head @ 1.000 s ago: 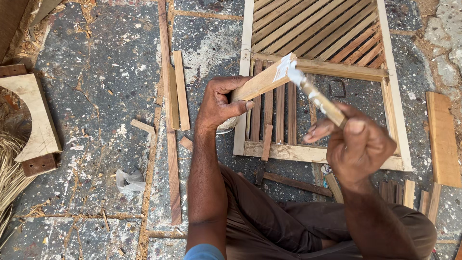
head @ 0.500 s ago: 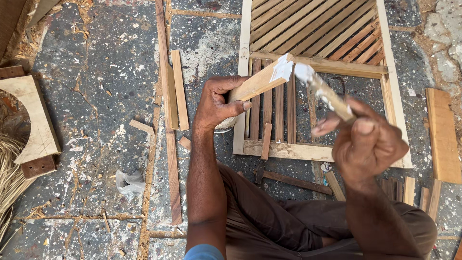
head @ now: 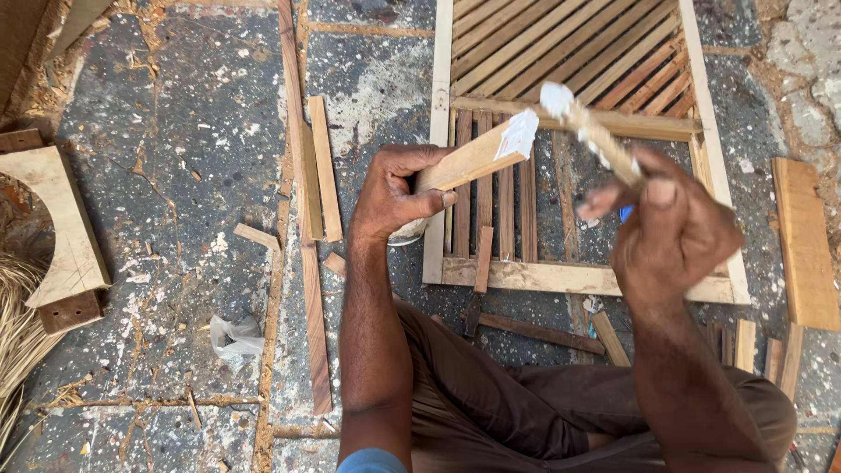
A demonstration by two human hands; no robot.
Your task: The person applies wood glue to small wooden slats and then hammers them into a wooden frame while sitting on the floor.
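My left hand grips a short flat wooden slat and holds it tilted up; its raised end is coated with white glue. My right hand is closed around a thin stick with a white, glue-covered tip, which sits just right of the slat's end, slightly apart from it. Both are held above a slatted wooden frame lying flat on the floor. A white container peeks out beneath my left hand.
Long wooden strips and short offcuts lie to the left of the frame. A curved wooden piece rests at the far left, a board at the right, a crumpled plastic bag near my knee. The floor is paint-spattered stone.
My right hand has drawn the glue stick up and to the right, off the slat's end. My left hand has kept the slat nearly still.
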